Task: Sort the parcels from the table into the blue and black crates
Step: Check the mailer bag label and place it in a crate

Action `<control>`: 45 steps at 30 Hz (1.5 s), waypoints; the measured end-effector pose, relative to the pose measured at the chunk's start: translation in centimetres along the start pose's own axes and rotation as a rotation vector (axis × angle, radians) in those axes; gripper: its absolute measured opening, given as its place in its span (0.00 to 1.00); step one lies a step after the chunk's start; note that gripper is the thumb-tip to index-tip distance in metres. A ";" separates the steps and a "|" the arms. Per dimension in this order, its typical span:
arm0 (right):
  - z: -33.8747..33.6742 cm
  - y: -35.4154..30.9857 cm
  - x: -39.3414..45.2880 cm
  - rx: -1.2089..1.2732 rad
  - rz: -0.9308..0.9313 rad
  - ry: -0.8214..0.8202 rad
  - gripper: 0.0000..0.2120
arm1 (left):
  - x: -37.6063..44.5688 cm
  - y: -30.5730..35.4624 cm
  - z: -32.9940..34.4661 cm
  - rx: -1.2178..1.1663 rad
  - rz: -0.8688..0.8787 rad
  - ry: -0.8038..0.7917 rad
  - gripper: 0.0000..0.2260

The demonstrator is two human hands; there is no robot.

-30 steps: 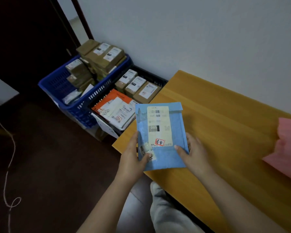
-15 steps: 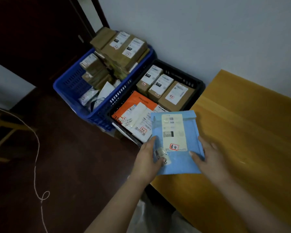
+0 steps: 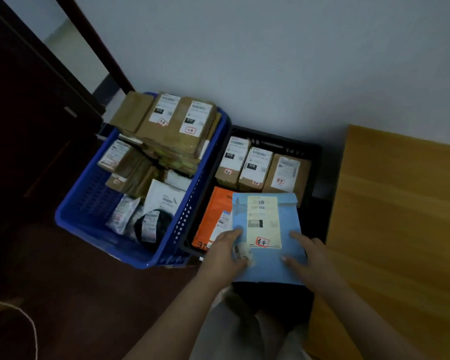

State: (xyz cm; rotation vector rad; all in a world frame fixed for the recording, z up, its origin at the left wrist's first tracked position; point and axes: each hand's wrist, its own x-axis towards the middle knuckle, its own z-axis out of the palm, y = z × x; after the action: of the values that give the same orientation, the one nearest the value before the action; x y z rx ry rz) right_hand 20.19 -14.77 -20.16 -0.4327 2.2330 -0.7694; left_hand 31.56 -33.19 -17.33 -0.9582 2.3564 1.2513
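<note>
Both hands are holding one blue padded mailer (image 3: 266,245) flat, label side up, over the near end of the black crate (image 3: 273,145). The left hand (image 3: 225,254) is pinching the mailer's left edge, thumb on top beside a small white sticker and fingers hidden beneath. The right hand (image 3: 305,255) is gripping the right edge, with its thumb and a finger lying on the blue face; the rest of its fingers cannot be seen.

The mailer is hanging above an orange mailer (image 3: 212,219) already lying in the black crate, and three brown cardboard boxes (image 3: 260,168) are standing in a row at that crate's far end, near the wall. The blue crate (image 3: 89,203) is sitting just beside it on the left, holding a stack of brown boxes at its far end and soft white and dark bags at its near end. The wooden table (image 3: 400,216) is standing to the right, and the mailer is already clear of its edge.

The step in hand appears to be the drop-off: this parcel is being delivered to the black crate rather than the blue one. The next move is calling for lowering the mailer onto the orange one, keeping it flat so it is not snagging the near rim, then letting both hands release.
</note>
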 end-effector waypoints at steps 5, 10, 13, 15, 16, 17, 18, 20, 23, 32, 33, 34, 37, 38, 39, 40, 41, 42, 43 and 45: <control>4.1 -4.4 2.2 -0.152 0.038 -0.089 0.34 | 3.4 -4.0 -4.5 0.102 -0.016 -0.044 0.33; 7.9 -6.3 6.3 -0.188 0.044 -0.141 0.34 | 7.4 -7.9 -6.4 0.142 -0.038 -0.058 0.31; 10.2 -5.9 9.1 -0.216 0.063 -0.151 0.35 | 10.0 -10.0 -5.9 0.169 -0.054 -0.071 0.30; 11.8 -5.2 10.5 -0.229 0.088 -0.148 0.35 | 11.5 -11.0 -5.1 0.204 -0.043 -0.079 0.30; 12.5 -4.8 11.1 -0.230 0.094 -0.148 0.35 | 12.3 -11.5 -4.6 0.230 -0.038 -0.073 0.30; 13.1 -4.3 11.5 -0.233 0.100 -0.155 0.35 | 13.0 -12.0 -4.0 0.258 -0.036 -0.059 0.30; 13.7 -3.8 11.9 -0.242 0.102 -0.167 0.35 | 13.5 -12.4 -3.5 0.285 -0.037 -0.040 0.30; 14.7 -2.8 12.5 -0.263 0.101 -0.194 0.35 | 14.1 -13.1 -2.5 0.333 -0.044 -0.009 0.28; 14.8 -2.5 12.6 -0.251 0.104 -0.195 0.35 | 14.1 -13.3 -2.1 0.366 -0.048 0.020 0.27; 7.4 -7.8 8.1 -0.191 0.082 0.019 0.31 | 11.6 -4.7 -7.4 0.352 0.134 0.017 0.28; 6.6 -8.4 7.5 -0.179 0.080 0.040 0.30 | 11.3 -3.6 -7.8 0.346 0.168 0.010 0.27; 5.9 -8.9 6.9 -0.167 0.077 0.061 0.29 | 10.9 -2.6 -8.0 0.341 0.196 -0.003 0.27; 4.1 -9.8 5.6 -0.128 0.066 0.128 0.28 | 10.4 -0.4 -8.2 0.313 0.262 -0.031 0.26; 3.7 -9.9 5.3 -0.110 0.060 0.156 0.28 | 10.3 0.2 -8.1 0.303 0.285 -0.038 0.26; 3.3 -9.9 5.1 -0.093 0.054 0.184 0.28 | 10.3 0.8 -7.9 0.297 0.310 -0.039 0.26; 3.0 -9.8 4.8 -0.081 0.048 0.214 0.28 | 10.1 1.3 -7.7 0.295 0.335 -0.037 0.26; 2.7 -9.6 4.4 -0.075 0.045 0.240 0.29 | 10.0 1.9 -7.3 0.295 0.354 -0.037 0.26; 2.4 -9.4 3.9 -0.069 0.045 0.259 0.29 | 9.7 2.4 -7.0 0.292 0.367 -0.041 0.26; 2.1 -9.2 3.4 -0.061 0.043 0.275 0.29 | 9.2 3.0 -6.6 0.284 0.380 -0.049 0.25; 1.3 -8.7 2.2 -0.033 0.025 0.312 0.29 | 8.3 4.2 -5.8 0.274 0.429 -0.059 0.25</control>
State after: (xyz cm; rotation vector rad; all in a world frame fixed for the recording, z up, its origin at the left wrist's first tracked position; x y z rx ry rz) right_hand 20.27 -23.05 -16.46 -0.3161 2.5381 -0.8345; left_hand 22.88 -39.72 -15.97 -0.3360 2.6819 1.0291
